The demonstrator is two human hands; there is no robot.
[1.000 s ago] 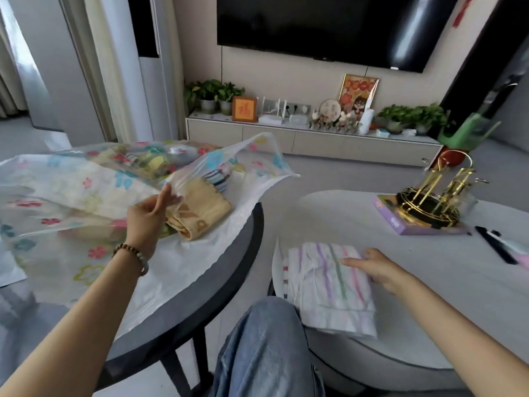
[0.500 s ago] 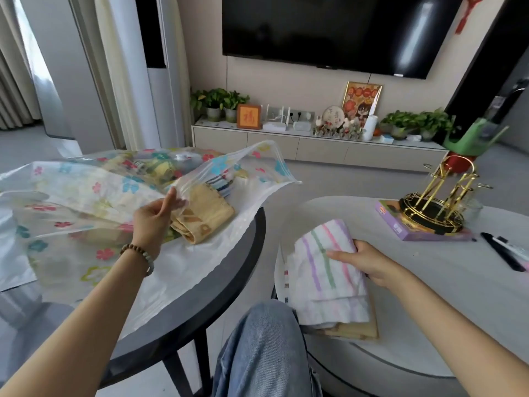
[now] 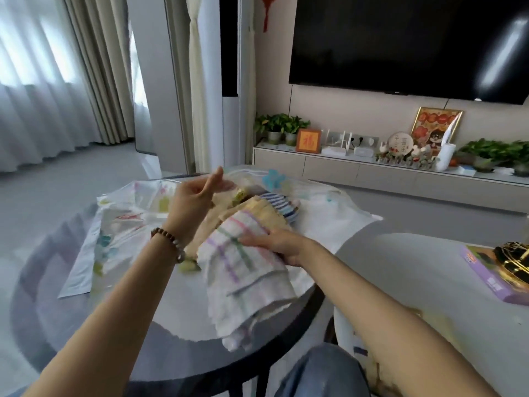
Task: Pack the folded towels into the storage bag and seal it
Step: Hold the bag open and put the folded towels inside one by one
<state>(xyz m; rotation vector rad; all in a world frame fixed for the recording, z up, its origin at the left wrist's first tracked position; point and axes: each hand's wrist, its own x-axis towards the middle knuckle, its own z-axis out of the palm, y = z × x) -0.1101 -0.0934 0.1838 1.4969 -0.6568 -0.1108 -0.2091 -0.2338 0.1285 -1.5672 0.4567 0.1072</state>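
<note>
A clear storage bag with a flower print (image 3: pixel 120 224) lies spread on the round dark glass table (image 3: pixel 86 333). My left hand (image 3: pixel 194 199) pinches the bag's upper layer and holds the mouth up. My right hand (image 3: pixel 274 245) grips a folded white towel with pastel stripes (image 3: pixel 243 270) at the bag's mouth, its near end hanging over the table. Just beyond it lie a folded yellow towel (image 3: pixel 257 210) and a blue-striped towel (image 3: pixel 280 203) inside the bag.
A white table (image 3: pixel 429 270) stands to the right, with a purple box (image 3: pixel 481 270) and a gold rack (image 3: pixel 515 259) on it. My knee in jeans (image 3: pixel 320 371) sits between the tables. A TV cabinet with plants lines the far wall.
My right hand lifted the striped towel off the white table and carried it left to the bag's mouth. My left hand kept hold of the bag's upper layer. The view swung left.
</note>
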